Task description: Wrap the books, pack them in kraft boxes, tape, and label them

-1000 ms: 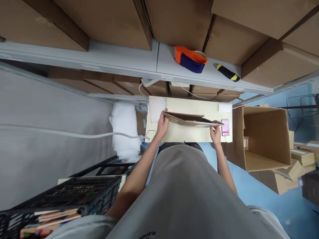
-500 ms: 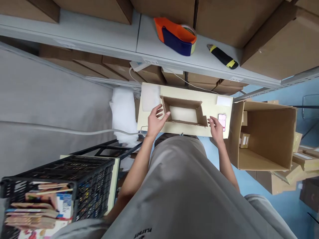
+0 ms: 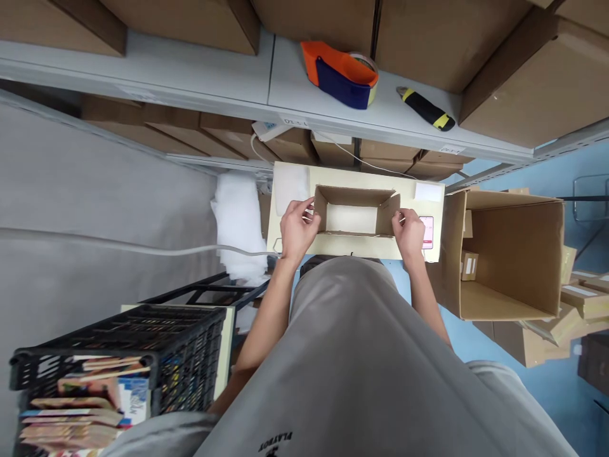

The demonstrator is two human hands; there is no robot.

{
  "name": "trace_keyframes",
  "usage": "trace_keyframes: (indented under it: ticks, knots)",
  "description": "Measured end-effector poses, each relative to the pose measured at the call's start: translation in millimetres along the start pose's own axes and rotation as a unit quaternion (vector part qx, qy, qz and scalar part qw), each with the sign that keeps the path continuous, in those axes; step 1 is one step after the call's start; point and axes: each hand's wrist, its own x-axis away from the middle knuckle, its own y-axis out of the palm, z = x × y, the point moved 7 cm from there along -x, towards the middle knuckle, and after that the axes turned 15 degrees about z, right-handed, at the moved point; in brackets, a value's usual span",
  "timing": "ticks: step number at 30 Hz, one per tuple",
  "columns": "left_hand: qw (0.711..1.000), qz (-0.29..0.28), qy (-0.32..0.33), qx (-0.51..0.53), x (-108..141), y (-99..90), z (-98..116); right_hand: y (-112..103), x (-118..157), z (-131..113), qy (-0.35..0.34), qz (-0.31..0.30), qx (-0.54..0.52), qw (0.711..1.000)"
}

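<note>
A small cardboard box [image 3: 354, 196] stands on the cream tabletop [image 3: 352, 246]. Its four walls are up, and a pale surface shows inside at the bottom. At the box's left end, my left hand [image 3: 295, 233] has its fingers curled in and gripping the wall's edge. My right hand [image 3: 409, 235] pinches the right end wall between thumb and fingers. Just beside the right hand lies a phone [image 3: 429, 232] with a lit screen, partly covered by that hand.
White foam sheet [image 3: 291, 185] and a white paper [image 3: 428, 191] lie on the tabletop. Above, a shelf [image 3: 200, 73] carries a tape dispenser [image 3: 340, 76] and a utility knife [image 3: 427, 109]. A large open carton [image 3: 511, 254] stands right; a black crate [image 3: 185, 355] of books stands lower left.
Both hands have closed in on the box's ends and now grip them. The right end wall, earlier folded outward at its near corner, now stands straighter.
</note>
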Motion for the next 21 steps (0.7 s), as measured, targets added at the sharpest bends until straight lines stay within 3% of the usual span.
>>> trace_keyframes:
  ticks: [5,14,21]
  knots:
    - [0.996,-0.067,0.057,-0.016,3.8,-0.6,9.6,4.5,6.3,-19.1,0.013,-0.005,0.046,0.999]
    - [0.992,-0.109,0.062,-0.022,12.5,20.4,-5.4,34.8,14.3,-35.8,0.017,-0.049,0.078,0.996]
    - [0.987,-0.131,0.088,0.014,13.6,37.4,-4.9,47.5,16.8,-36.2,-0.010,-0.083,0.037,0.996]
